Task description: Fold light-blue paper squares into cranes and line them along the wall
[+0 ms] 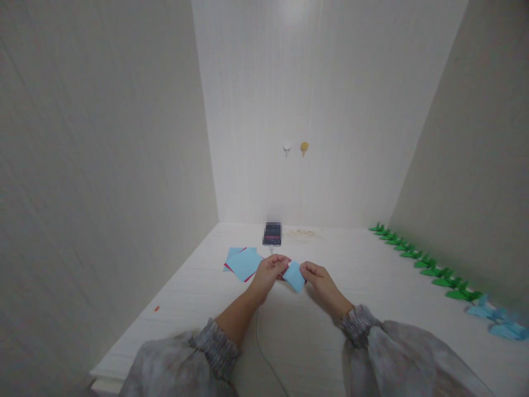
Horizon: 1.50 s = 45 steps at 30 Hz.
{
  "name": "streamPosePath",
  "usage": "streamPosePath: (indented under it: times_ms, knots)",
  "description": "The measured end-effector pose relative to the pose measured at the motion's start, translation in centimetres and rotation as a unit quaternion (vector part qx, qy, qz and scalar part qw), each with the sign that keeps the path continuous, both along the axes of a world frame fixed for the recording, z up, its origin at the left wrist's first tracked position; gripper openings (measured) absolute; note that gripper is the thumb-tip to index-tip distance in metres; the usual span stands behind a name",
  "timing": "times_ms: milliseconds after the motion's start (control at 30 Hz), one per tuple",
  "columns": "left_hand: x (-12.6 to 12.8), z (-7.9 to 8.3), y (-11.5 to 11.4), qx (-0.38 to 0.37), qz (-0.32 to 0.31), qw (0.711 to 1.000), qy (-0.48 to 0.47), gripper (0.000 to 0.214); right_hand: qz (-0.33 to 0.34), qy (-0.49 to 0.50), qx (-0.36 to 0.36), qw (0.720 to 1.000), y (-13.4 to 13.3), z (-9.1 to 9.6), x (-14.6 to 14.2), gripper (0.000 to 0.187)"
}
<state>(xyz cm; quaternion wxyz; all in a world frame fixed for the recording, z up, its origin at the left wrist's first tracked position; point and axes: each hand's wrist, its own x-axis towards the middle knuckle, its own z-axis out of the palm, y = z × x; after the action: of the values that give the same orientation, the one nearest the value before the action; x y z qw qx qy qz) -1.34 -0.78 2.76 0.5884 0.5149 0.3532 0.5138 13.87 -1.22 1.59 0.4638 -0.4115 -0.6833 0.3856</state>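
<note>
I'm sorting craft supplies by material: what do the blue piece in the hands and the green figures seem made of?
Blue piece: likely matte paper, thin-looking with straight edges and no visible shine. Green figures: probably folded paper, judging by their pointed, angular flaps; finish unclear.

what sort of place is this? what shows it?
Likely a desk nook for paper crafts: walls enclose a white tabletop on three sides, flat blue sheets lie on it, and folded-looking green and blue pieces line its right side.
</note>
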Motion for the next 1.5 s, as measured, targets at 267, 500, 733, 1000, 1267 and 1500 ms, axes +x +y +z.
streamPosePath:
  times_ms: [267, 500, 733, 1000, 1267, 1500]
  knots:
    - [0.2, 0.0, -0.4, -0.016, -0.053, 0.998, 0.0, 0.036, 0.032, 0.085, -0.069, 0.994, -0.3, 0.0, -0.2, 0.028]
    - [-0.1, 0.1, -0.4, 0.007, -0.021, 0.999, 0.035, 0.017, 0.067, 0.101, -0.14, 0.983, -0.6, -0.2, -0.5, 0.027]
    - [-0.3, -0.1, 0.2, 0.023, 0.039, 0.994, 0.095, 0.008, 0.054, 0.006, -0.045, 0.998, -1.6, 1.4, -0.7, 0.033]
    - [-0.3, -0.1, 0.4, 0.036, 0.072, 0.984, 0.16, 0.01, 0.001, -0.059, 0.053, 0.997, -1.6, 1.8, -0.6, 0.031]
    - [0.0, -0.6, 0.4, -0.007, -0.02, 0.993, 0.117, 0.022, -0.049, -0.091, 0.073, 0.992, -1.0, 1.2, 0.0, 0.028]
    - [-0.1, -1.3, 0.9, -0.01, -0.024, 0.994, 0.109, 0.023, -0.046, -0.104, 0.071, 0.991, -0.9, 1.2, 0.1, 0.022]
